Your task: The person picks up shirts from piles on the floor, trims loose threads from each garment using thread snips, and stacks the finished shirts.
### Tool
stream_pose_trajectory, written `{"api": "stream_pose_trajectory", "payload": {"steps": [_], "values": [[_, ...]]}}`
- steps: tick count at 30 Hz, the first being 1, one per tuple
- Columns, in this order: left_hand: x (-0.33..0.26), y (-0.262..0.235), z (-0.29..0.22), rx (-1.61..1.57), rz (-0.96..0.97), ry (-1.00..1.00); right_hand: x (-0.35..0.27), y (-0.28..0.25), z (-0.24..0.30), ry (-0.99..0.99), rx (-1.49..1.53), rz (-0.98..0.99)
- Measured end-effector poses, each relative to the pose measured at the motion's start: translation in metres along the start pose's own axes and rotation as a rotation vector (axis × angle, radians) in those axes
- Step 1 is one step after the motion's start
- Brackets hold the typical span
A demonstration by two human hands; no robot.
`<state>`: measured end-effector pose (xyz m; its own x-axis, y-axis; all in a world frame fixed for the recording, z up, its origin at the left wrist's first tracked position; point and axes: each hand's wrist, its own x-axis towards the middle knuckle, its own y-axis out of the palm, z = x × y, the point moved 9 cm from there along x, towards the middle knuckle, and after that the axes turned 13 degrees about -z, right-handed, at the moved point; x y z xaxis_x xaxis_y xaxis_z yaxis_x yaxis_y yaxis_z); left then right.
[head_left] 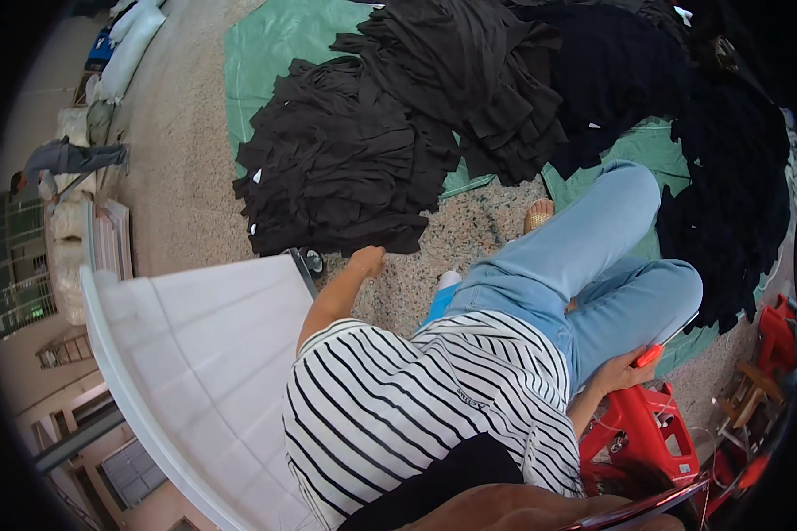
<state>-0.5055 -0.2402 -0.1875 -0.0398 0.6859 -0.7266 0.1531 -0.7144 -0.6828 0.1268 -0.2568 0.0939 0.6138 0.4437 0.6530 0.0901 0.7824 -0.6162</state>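
Observation:
My left hand (367, 261) is closed at the near edge of a heap of black cloth pieces (336, 168). Whether cloth is between its fingers is hidden. At my right thigh, my right hand (622, 373) is closed around the red-orange handle of a thin metal tool (650, 356). Its slim tip points away from me, and its exact kind does not show. More dark cloth, a navy-black heap (726, 195), lies beyond my knees. Small white tags show on the cloth here and there.
Green sheeting (266, 44) lies under the heaps on a speckled floor. A large white bin (212, 372) with a black caster (311, 260) stands at my left. Red plastic stools (646, 429) are at my right. Farther left, a person (71, 164) walks near white sacks (135, 49).

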Motion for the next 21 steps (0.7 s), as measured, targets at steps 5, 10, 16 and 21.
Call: {"api": "stream_pose_trajectory", "payload": {"steps": [5, 10, 16, 21], "values": [[0.046, -0.106, -0.026, 0.086, -0.633, 0.053, 0.003, -0.008, -0.025, -0.085, -0.06, -0.024], [0.134, -0.237, -0.045, 0.219, -0.798, 0.005, 0.016, -0.029, -0.072, -0.028, -0.201, -0.069], [0.193, -0.223, -0.076, 0.507, -0.237, 0.088, 0.018, -0.051, -0.088, 0.041, -0.336, -0.083], [0.197, -0.208, -0.035, 0.291, -0.603, 0.08, 0.017, -0.052, -0.105, 0.122, -0.391, -0.055]]}}
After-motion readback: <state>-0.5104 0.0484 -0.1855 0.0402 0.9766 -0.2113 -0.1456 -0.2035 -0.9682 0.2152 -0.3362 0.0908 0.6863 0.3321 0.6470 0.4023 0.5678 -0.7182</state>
